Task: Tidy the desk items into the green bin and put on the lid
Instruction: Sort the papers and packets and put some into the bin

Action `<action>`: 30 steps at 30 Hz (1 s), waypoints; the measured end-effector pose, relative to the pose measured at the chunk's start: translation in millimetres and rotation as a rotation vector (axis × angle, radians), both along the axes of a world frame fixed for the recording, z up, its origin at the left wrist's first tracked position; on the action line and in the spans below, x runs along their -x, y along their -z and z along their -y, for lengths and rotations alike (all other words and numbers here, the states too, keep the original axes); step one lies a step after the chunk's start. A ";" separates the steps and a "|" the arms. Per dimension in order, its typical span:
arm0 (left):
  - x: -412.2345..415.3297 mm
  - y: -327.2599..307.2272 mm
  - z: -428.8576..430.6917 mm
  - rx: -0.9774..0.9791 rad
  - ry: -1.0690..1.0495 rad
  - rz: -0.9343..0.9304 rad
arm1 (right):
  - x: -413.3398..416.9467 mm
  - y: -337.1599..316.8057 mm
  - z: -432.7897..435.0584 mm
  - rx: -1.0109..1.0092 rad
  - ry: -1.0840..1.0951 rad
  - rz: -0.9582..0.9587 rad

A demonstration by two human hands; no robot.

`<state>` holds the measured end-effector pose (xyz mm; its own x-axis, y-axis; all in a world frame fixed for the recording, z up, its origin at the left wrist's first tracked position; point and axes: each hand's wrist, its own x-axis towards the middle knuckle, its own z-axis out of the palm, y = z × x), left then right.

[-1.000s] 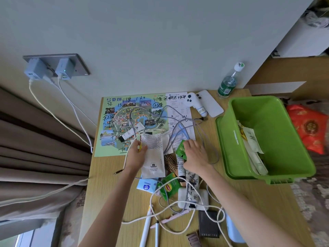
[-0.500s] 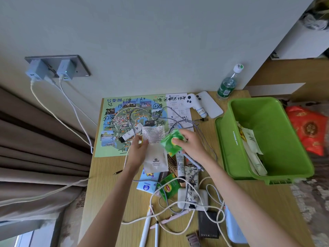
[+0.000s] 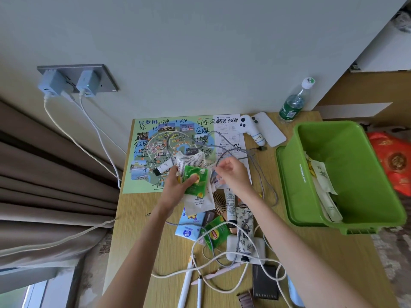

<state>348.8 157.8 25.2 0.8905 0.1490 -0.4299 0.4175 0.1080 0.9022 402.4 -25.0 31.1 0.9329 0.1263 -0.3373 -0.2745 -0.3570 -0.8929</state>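
— Head view: what's my left hand (image 3: 175, 192) holding?
— A green tea packet (image 3: 195, 179) and a white sachet (image 3: 195, 192), above the desk (image 3: 142, 230).
— My right hand (image 3: 231, 174)?
— Loosely curled, beside them, gripping nothing I can make out. The green bin (image 3: 347, 174) sits right, lidless.

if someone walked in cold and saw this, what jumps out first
The big bright green plastic bin at the desk's right edge, tilted, with a few paper packets inside. Next, the two bare hands mid-desk: the left hand holds a green tea sachet on top of a white striped paper packet, the right hand beside them. Below, tangled white cables loop over the clutter.
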 end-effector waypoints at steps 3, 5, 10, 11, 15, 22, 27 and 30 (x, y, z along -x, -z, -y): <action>2.2 12.8 -10.0 -0.141 -0.088 -0.087 | 6.9 17.9 4.4 0.292 -0.052 -0.023; 3.9 19.3 -14.6 -0.159 -0.155 -0.152 | 13.8 26.6 0.9 0.444 -0.150 -0.048; 2.7 25.7 -16.3 -0.127 -0.160 -0.269 | 22.0 35.5 -21.5 0.606 -0.073 -0.089; 1.7 26.5 -15.2 -0.122 -0.152 -0.283 | 22.1 35.6 -25.7 0.608 -0.013 -0.101; -3.5 31.1 -10.2 -0.109 -0.160 -0.313 | 19.2 35.7 -38.5 0.574 0.209 -0.183; -12.0 37.5 -11.0 -0.170 -0.124 -0.311 | 13.7 34.2 -44.1 0.588 0.267 -0.258; -17.4 30.5 -25.9 -0.268 -0.149 -0.234 | 9.6 32.5 -41.7 0.572 0.237 -0.269; -26.8 17.9 -43.9 -0.311 -0.111 -0.194 | 6.2 32.4 -45.6 0.556 0.240 -0.273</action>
<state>375.6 201.7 7.2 0.7684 0.3897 -0.5076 0.5846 -0.1046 0.8046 396.2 20.7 -1.2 0.7853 -0.3356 -0.5203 -0.5940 -0.6453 -0.4804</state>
